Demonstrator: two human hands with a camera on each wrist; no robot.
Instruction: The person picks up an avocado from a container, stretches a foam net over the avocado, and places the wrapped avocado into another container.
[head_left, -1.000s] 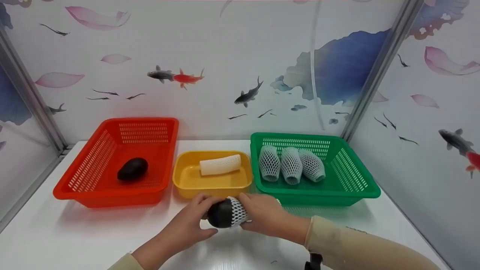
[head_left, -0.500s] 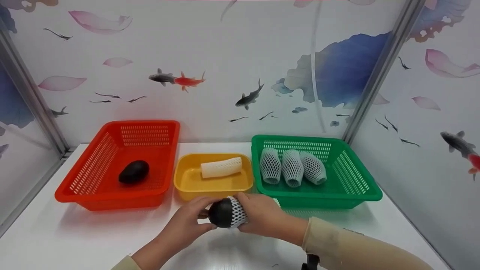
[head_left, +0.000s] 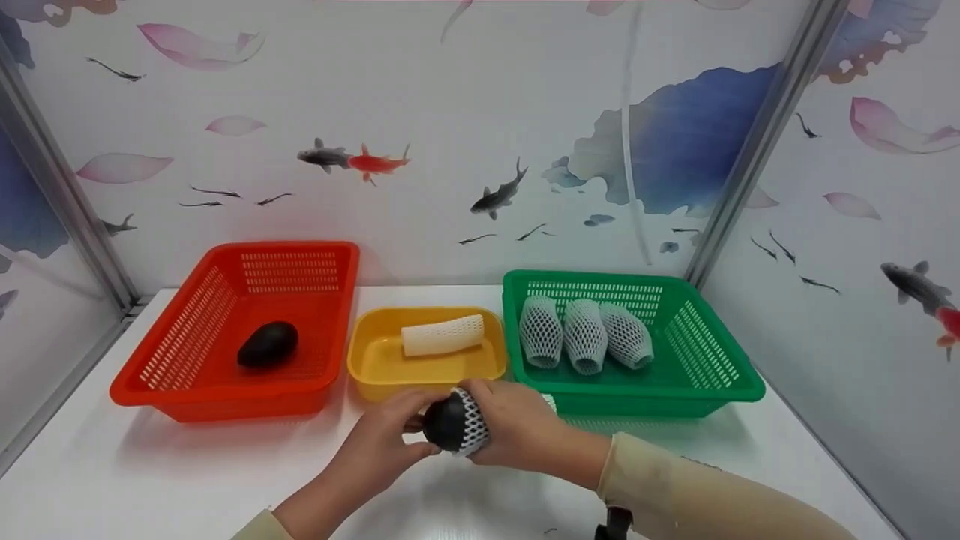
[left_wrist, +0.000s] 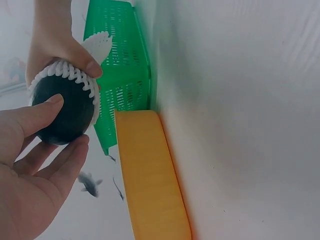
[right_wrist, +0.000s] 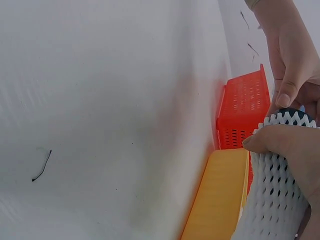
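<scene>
Between my hands is a dark, smooth, egg-shaped fruit like an avocado [head_left: 444, 424], partly inside a white foam net sleeve [head_left: 474, 425]. My right hand [head_left: 521, 424] grips the sleeve with the fruit in it; in the right wrist view the thumb lies across the mesh [right_wrist: 270, 195]. With thumb and fingertips, my left hand [head_left: 382, 435] holds the fruit's bare end, which shows clearly in the left wrist view as a dark dome [left_wrist: 65, 110]. The sleeve's loose far end [left_wrist: 98, 46] sticks out beyond the right hand.
A red basket [head_left: 225, 391] at left holds one dark fruit [head_left: 268, 344]. The yellow tray [head_left: 375, 365] in the middle has one flat foam sleeve [head_left: 442, 335]. Three net-covered pieces [head_left: 585, 337] lie in the green basket [head_left: 697, 352] at right. Walls stand behind and beside the white table [head_left: 187, 472].
Both hands have shifted slightly with the fruit, and a little less of its dark end shows outside the sleeve in the head view. The baskets' contents look the same.
</scene>
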